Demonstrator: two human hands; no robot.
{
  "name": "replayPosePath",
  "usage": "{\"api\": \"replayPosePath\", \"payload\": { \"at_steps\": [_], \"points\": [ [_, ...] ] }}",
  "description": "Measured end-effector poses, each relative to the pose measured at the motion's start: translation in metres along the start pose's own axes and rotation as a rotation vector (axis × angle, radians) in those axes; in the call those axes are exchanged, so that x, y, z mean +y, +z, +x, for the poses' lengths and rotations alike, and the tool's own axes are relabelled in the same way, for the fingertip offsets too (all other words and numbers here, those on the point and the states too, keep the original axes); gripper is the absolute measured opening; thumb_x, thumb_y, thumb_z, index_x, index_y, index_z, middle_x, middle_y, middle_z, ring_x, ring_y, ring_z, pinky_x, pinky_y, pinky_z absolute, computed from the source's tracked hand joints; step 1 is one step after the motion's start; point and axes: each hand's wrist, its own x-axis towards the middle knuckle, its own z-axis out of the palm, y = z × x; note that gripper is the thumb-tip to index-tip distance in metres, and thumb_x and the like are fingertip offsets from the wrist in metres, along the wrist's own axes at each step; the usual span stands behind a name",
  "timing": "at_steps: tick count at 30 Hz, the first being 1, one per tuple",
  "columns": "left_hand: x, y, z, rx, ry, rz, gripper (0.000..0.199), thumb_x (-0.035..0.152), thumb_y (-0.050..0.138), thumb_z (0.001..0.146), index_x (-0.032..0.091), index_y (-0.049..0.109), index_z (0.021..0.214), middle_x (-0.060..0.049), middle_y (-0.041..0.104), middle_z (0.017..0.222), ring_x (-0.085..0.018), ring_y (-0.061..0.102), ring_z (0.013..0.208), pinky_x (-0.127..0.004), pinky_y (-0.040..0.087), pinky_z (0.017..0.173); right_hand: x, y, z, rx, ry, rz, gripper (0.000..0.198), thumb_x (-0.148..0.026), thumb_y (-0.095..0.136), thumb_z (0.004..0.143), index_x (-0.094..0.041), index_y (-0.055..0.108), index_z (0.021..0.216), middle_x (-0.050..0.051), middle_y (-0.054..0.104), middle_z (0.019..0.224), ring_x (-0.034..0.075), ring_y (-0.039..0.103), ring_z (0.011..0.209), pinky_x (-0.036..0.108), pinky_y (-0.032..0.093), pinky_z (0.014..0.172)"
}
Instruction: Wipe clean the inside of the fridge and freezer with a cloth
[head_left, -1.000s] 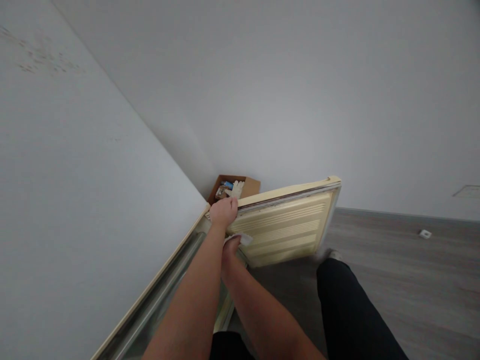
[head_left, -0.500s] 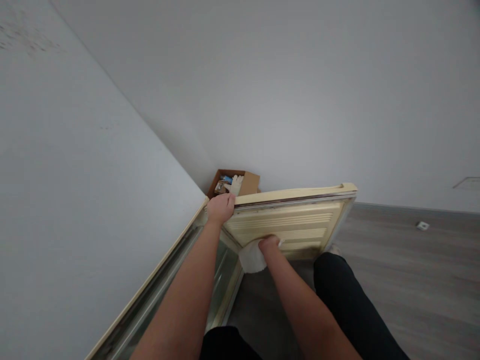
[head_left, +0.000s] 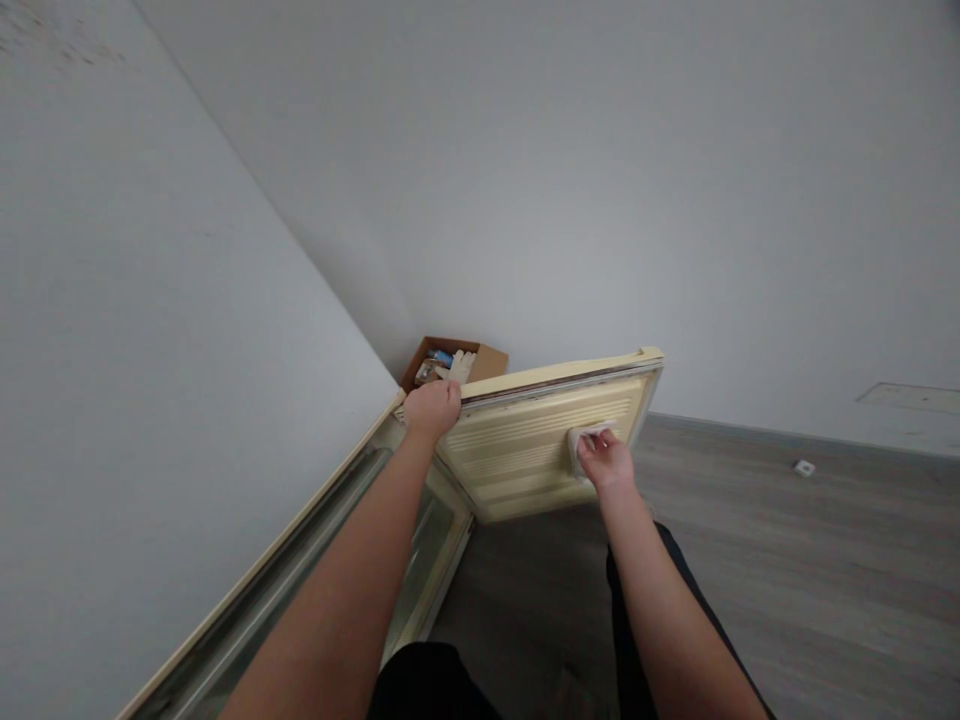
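Note:
A cream fridge door [head_left: 525, 445] stands swung out from the fridge cabinet [head_left: 420, 600], its ribbed inner face toward me. Along the door's top runs a grey seal with dark grime. My left hand [head_left: 433, 406] is closed over the top edge near the hinge side. Against the ribbed panel, toward the free edge, my right hand [head_left: 604, 460] is closed on a white cloth [head_left: 576, 450]. Part of the cloth is hidden behind the fingers.
Behind the door, a cardboard box [head_left: 491, 363] holds a pale glove [head_left: 459, 366] and other small items. A small white object [head_left: 804, 468] lies on the grey wood-look floor [head_left: 750, 540] at right. A white wall [head_left: 600, 200] rises behind.
My right hand has moved with the cloth from the lower middle of the door panel up and right toward its free edge. My left hand stays on the top edge.

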Motion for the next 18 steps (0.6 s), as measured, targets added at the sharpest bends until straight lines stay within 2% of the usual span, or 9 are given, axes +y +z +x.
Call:
{"api": "replayPosePath", "payload": {
  "at_steps": [3, 5, 9, 13, 16, 18],
  "points": [
    [0.001, 0.000, -0.002, 0.003, -0.004, 0.000, 0.059, 0.038, 0.020, 0.101, 0.014, 0.073, 0.108, -0.016, 0.074, 0.113, -0.030, 0.070, 0.105, -0.040, 0.052, 0.090, 0.023, 0.013, 0.000, 0.067, -0.018, 0.000, 0.027, -0.004, 0.045, 0.069, -0.023, 0.049, 0.089, -0.007, 0.058, 0.071, 0.009, 0.060, 0.063, 0.022, 0.057, 0.070],
    [0.000, 0.000, -0.003, 0.010, -0.006, 0.005, 0.059, 0.038, 0.020, 0.101, 0.014, 0.073, 0.106, -0.016, 0.075, 0.113, -0.030, 0.071, 0.104, -0.040, 0.053, 0.089, 0.042, 0.016, 0.002, 0.134, -0.041, -0.018, 0.025, -0.008, 0.047, 0.071, -0.024, 0.049, 0.090, -0.009, 0.055, 0.068, 0.009, 0.056, 0.058, 0.021, 0.056, 0.066],
    [-0.002, 0.001, -0.005, 0.024, -0.017, 0.012, 0.061, 0.038, 0.018, 0.101, 0.013, 0.074, 0.103, -0.018, 0.075, 0.108, -0.031, 0.072, 0.100, -0.041, 0.054, 0.086, 0.077, 0.008, 0.007, 0.180, -0.064, -0.081, 0.015, -0.031, 0.055, 0.078, -0.025, 0.050, 0.091, -0.007, 0.058, 0.069, 0.012, 0.056, 0.058, 0.025, 0.055, 0.060],
    [-0.002, 0.001, -0.006, 0.025, -0.012, 0.015, 0.061, 0.039, 0.019, 0.101, 0.015, 0.074, 0.104, -0.017, 0.076, 0.108, -0.031, 0.072, 0.101, -0.040, 0.054, 0.084, 0.108, -0.005, 0.012, 0.190, -0.099, -0.182, 0.029, -0.050, 0.049, 0.080, -0.028, 0.051, 0.099, -0.003, 0.065, 0.083, 0.014, 0.062, 0.069, 0.027, 0.056, 0.064],
    [-0.001, 0.002, -0.008, 0.027, -0.023, 0.023, 0.059, 0.038, 0.019, 0.100, 0.016, 0.073, 0.104, -0.016, 0.075, 0.110, -0.031, 0.071, 0.102, -0.040, 0.053, 0.084, 0.127, -0.014, 0.017, 0.199, -0.127, -0.298, 0.036, -0.055, 0.042, 0.082, -0.029, 0.050, 0.105, 0.000, 0.066, 0.091, 0.016, 0.064, 0.078, 0.030, 0.056, 0.066],
    [0.000, 0.003, -0.010, 0.032, -0.032, 0.029, 0.058, 0.039, 0.019, 0.100, 0.016, 0.073, 0.104, -0.016, 0.075, 0.111, -0.031, 0.071, 0.103, -0.041, 0.053, 0.084, 0.137, -0.018, 0.022, 0.146, -0.150, -0.391, 0.040, -0.057, 0.034, 0.084, -0.029, 0.051, 0.106, 0.003, 0.066, 0.092, 0.018, 0.064, 0.080, 0.034, 0.057, 0.068]
  ]
}}
